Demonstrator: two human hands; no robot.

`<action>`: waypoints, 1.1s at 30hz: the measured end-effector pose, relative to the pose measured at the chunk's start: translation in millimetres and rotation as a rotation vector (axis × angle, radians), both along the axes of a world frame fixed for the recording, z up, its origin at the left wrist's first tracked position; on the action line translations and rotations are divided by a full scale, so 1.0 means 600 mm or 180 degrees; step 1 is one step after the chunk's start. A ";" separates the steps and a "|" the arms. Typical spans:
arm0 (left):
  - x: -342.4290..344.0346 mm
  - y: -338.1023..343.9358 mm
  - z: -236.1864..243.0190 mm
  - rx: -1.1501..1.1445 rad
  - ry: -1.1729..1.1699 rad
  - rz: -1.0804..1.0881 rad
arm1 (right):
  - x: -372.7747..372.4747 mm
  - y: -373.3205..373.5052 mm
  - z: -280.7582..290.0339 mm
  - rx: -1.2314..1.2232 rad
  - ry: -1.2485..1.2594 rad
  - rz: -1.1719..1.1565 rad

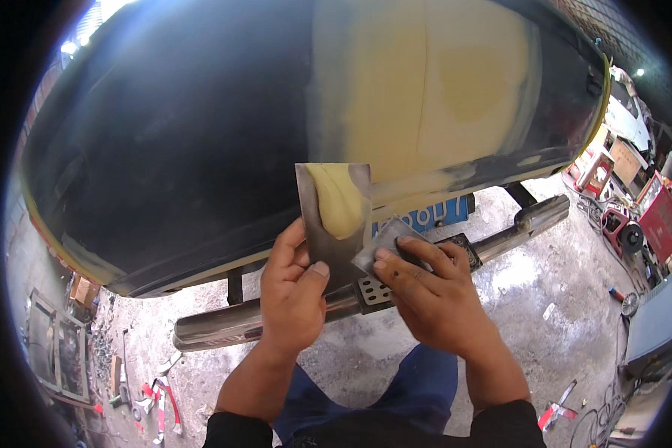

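My left hand (295, 295) grips the lower end of a flat grey metal putty knife (308, 216), thumb on its face. A thick lump of yellow body filler (340, 201) lies on its upper part. In my right hand (437, 287) is a smaller grey metal spreader (384, 246), pinched under the fingers and tilted beside the knife's right edge. Beyond both hands stands a dark car panel (201, 142), with a broad patch of dried yellow filler (396, 97) to the right of its middle.
A chrome bumper bar (216, 325) runs below the panel, behind my hands. A blue number plate (452, 213) hangs under the panel's edge. On the right are a red machine (620, 228) and a red box (661, 220). A metal frame (56, 343) lies at the left.
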State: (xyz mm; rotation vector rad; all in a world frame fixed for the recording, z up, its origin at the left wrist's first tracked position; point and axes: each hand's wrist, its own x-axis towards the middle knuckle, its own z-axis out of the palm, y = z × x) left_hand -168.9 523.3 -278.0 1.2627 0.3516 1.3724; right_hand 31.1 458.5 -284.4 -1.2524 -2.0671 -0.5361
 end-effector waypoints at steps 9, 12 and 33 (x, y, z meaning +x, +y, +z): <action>0.012 -0.004 0.011 0.0094 0.0180 -0.0003 | -0.003 -0.006 0.032 0.0635 0.0813 0.0313; 0.017 -0.010 0.012 0.0271 0.0338 -0.0032 | -0.023 0.006 0.028 0.0609 0.0598 0.0264; -0.172 0.242 0.112 0.1435 -0.0463 0.0640 | 0.158 0.149 0.328 0.0988 0.0427 -0.0793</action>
